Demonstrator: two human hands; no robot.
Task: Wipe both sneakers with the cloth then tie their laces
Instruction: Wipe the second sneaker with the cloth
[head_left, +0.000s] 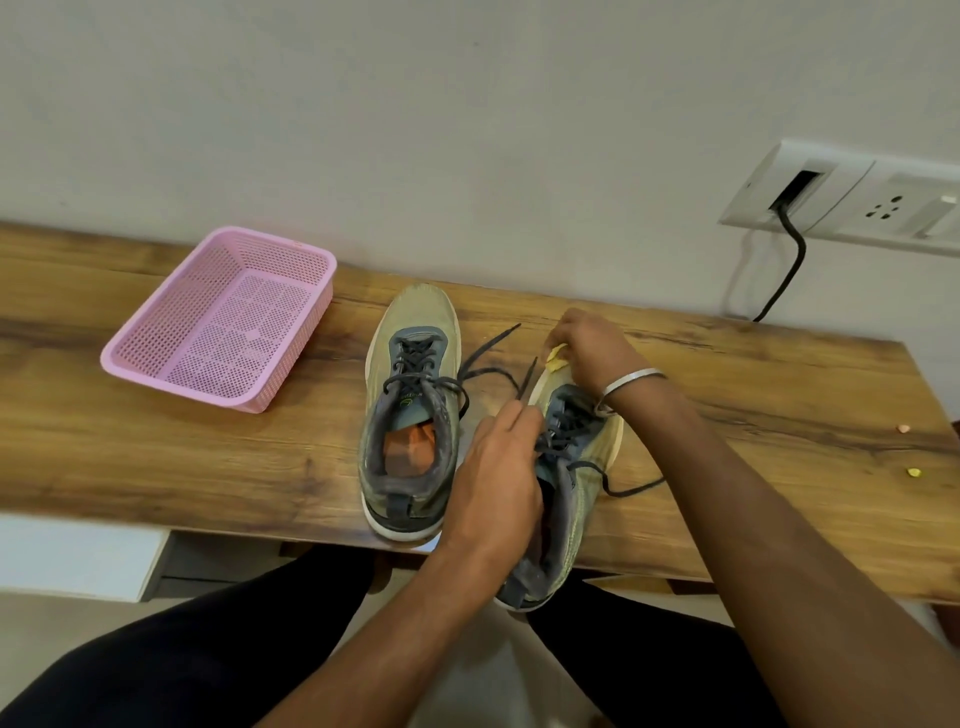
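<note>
Two olive-green sneakers with grey collars and dark laces stand on the wooden table (156, 467). The left sneaker (410, 415) rests flat, its laces loose and trailing to the right. The right sneaker (571, 467) is tipped on its side, heel hanging over the table's front edge. My left hand (498, 478) grips this shoe at the collar and pinches a dark lace (527, 384) between its fingers. My right hand (592, 348) covers the toe and holds a small yellow cloth (556, 358), mostly hidden under the fingers.
A pink perforated plastic basket (223, 317) sits at the table's back left. On the wall at the right is a white socket panel (852, 197) with a black cable (784, 270) hanging down. Two small crumbs (909, 452) lie near the table's right end.
</note>
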